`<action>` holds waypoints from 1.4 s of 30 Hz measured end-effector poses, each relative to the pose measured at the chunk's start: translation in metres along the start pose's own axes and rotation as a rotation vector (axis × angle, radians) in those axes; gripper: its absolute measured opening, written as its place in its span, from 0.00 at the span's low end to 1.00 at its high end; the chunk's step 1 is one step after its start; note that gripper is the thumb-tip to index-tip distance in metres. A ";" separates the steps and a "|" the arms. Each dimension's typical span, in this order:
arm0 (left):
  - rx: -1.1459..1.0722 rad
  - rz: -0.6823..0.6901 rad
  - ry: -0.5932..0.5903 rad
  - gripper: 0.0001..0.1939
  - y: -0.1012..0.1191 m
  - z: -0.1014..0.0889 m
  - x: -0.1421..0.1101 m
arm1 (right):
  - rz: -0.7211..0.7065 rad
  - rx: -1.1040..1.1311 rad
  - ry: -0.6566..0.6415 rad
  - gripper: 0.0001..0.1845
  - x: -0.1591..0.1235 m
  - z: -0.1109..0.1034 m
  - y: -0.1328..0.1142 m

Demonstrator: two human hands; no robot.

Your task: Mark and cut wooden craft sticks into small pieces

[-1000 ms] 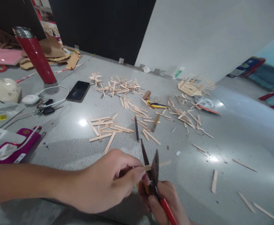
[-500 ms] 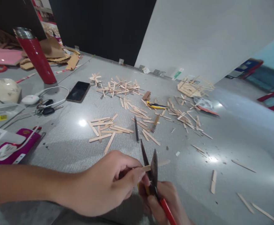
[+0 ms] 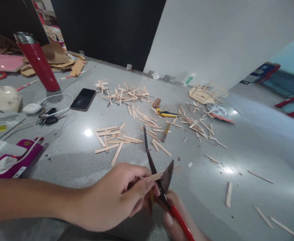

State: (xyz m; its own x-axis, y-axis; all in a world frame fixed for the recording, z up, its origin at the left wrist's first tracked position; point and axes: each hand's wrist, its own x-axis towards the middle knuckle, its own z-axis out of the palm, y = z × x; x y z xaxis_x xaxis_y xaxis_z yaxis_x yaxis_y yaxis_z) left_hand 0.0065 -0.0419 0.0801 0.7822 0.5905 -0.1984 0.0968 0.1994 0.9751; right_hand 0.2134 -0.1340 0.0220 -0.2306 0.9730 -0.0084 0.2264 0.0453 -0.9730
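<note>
My left hand [image 3: 116, 197] pinches a wooden craft stick [image 3: 156, 176] between thumb and fingers, low in the middle of the view. My right hand [image 3: 177, 222] grips the red-and-yellow handles of a pair of scissors [image 3: 162, 180]. The scissor blades stand apart, with the stick lying between them. Beyond the blades the stick's far end looks blurred. A dark pencil [image 3: 145, 135] lies on the grey table [image 3: 249, 150] just past the scissor tips.
Several loose sticks [image 3: 114, 139] and stick offcuts [image 3: 228, 194] litter the table. A yellow box cutter [image 3: 167, 113], a phone [image 3: 83, 99], a red flask [image 3: 37, 60], keys [image 3: 50, 117] and a stick frame [image 3: 207, 93] lie farther back.
The scissor blades have spread wider around the stick. The part of the stick past the blades now looks shorter and blurred. Both hands stay in place.
</note>
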 end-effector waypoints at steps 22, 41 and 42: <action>-0.027 0.091 0.048 0.24 0.009 -0.004 -0.005 | -0.254 0.088 0.032 0.33 0.004 -0.002 0.014; 0.077 -0.023 -0.041 0.26 0.002 -0.004 -0.005 | -0.089 -0.098 -0.027 0.34 -0.003 -0.010 0.002; 0.090 -0.031 -0.045 0.26 0.004 -0.003 -0.005 | -0.113 -0.094 -0.036 0.33 -0.002 -0.010 0.002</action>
State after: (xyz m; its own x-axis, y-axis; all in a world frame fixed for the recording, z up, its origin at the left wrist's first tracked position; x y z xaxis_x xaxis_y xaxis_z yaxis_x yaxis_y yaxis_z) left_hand 0.0008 -0.0414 0.0842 0.8045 0.5494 -0.2255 0.1746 0.1441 0.9740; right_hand 0.2237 -0.1336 0.0222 -0.2928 0.9519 0.0901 0.2843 0.1766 -0.9423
